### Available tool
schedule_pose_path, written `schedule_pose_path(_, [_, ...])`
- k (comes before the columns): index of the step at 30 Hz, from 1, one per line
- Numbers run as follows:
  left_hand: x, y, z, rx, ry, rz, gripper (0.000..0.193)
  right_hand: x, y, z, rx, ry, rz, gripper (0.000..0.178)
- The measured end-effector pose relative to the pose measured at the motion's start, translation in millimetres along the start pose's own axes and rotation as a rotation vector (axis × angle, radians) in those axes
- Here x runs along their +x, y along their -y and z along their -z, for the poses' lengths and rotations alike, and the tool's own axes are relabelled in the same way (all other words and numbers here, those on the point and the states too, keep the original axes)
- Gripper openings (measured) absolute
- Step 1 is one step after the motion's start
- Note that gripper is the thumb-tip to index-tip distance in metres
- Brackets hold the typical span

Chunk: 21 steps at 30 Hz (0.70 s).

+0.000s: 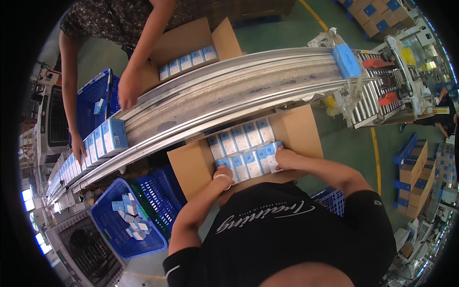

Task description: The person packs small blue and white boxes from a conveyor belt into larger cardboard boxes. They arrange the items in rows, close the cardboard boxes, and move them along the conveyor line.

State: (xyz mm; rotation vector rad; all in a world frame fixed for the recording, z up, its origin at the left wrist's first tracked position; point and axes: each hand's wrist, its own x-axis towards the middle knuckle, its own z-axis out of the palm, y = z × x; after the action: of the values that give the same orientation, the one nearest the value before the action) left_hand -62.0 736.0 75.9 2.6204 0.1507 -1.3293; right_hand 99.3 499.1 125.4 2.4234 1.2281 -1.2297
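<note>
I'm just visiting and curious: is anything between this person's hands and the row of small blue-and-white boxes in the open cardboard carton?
Nothing visible. The left hand and right hand already press the ends of the near row of small blue-and-white boxes, inside the open brown cardboard carton beside the grey conveyor belt.

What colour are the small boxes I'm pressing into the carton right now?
The small boxes are white with light blue tops, seen best in the head view.
</note>
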Motion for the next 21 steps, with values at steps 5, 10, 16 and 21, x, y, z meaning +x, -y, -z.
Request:
schedule_pose_path(5, [22.1, -2.2, -8.8, 0.05, -0.004, 0.215, 0.026, 31.0, 12.7, 3.5, -0.423, 0.086, -0.07, 0.025])
schedule_pose_path(10, [-47.5, -7.7, 66.3, -0.083, -0.36, 0.075, 0.031, 79.2, -16.5, -55.2, -0.546, 0.034, -0.091, 0.02])
schedule_pose_path(16, [-62.4, 19.8, 56.2, -0.329, -0.898, 0.67, 0.069, 56.4, -10.1, -19.1, -0.533, 0.161, 0.053, 0.044])
schedule_pose_path(21, [-30.7, 42.1, 26.0, -0.528, -0.802, 0.577, 0.079, 56.7, -3.7, -2.3, -0.542, 0.184, 0.044, 0.048])
